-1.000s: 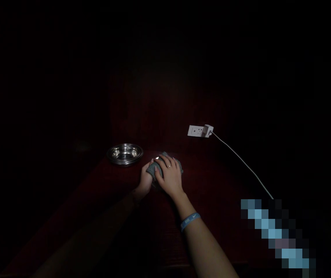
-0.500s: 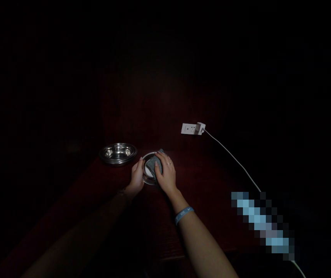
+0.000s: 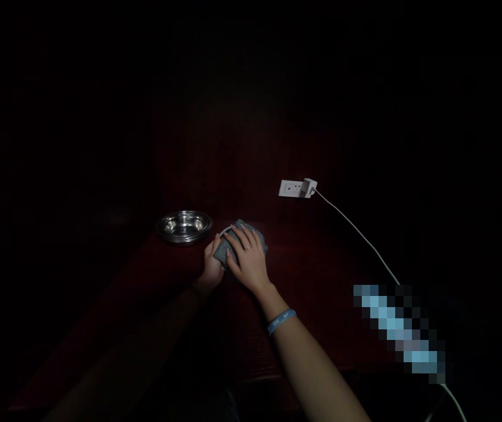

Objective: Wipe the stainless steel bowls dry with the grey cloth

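A gray cloth (image 3: 219,254) is spread over most of a round metal dish (image 3: 225,228) above a dark red surface (image 3: 307,281); half a second ago it was bunched to one side and the dish's pale inside was exposed. Now only a rim arc is left showing at the upper left, which suggests that the wiping is being carried across the whole dish. No long axis is offered by the round dish, and its facing is largely hidden; the cloth's longer span is laid roughly left to right, one corner pointed lower left. The dish's edge is gripped by the curled left hand (image 3: 212,266). The cloth is pressed by the right hand (image 3: 249,258), its fingers loosely spread, not closed. Nested steel dishes (image 3: 184,224) are set just to the left.
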`<action>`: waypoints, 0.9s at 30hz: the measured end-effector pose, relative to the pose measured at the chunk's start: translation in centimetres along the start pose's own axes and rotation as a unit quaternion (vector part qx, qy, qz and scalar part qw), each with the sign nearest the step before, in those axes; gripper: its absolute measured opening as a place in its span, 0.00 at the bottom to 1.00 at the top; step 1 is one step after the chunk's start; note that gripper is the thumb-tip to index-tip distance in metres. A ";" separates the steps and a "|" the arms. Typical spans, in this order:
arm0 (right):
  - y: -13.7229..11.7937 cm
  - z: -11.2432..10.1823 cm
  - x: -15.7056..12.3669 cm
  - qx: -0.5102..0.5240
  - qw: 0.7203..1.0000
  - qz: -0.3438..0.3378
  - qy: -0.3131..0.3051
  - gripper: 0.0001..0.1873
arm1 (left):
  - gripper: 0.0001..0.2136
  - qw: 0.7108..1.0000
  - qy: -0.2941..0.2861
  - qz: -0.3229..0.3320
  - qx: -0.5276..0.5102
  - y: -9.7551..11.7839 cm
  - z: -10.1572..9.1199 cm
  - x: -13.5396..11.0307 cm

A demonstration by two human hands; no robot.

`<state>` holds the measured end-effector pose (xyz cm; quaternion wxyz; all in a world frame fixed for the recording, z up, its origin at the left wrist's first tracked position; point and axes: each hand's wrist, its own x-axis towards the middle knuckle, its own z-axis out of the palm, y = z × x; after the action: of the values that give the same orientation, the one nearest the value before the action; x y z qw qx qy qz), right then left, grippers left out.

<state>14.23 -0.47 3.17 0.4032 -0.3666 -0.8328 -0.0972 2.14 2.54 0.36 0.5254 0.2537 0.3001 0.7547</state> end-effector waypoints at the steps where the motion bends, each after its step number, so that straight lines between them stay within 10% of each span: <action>1: -0.1 -0.1 0.1 0.000 1.000 -0.002 -0.007 0.26 | 0.16 1.000 -0.002 0.004 0.001 0.0 -0.1 0.0; 15: 1.8 0.3 0.2 0.123 0.977 0.157 0.074 0.25 | 0.18 0.998 0.047 -0.016 0.040 -0.3 0.3 0.1; 27: -0.6 0.7 0.1 -0.027 1.000 0.003 -0.003 0.25 | 0.09 0.999 0.025 -0.011 -0.036 -1.9 -1.0 1.3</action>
<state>13.36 -0.45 2.87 0.3907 -0.3806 -0.8299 -0.1173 2.20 4.03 -1.62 0.5352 0.2124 0.2886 0.7650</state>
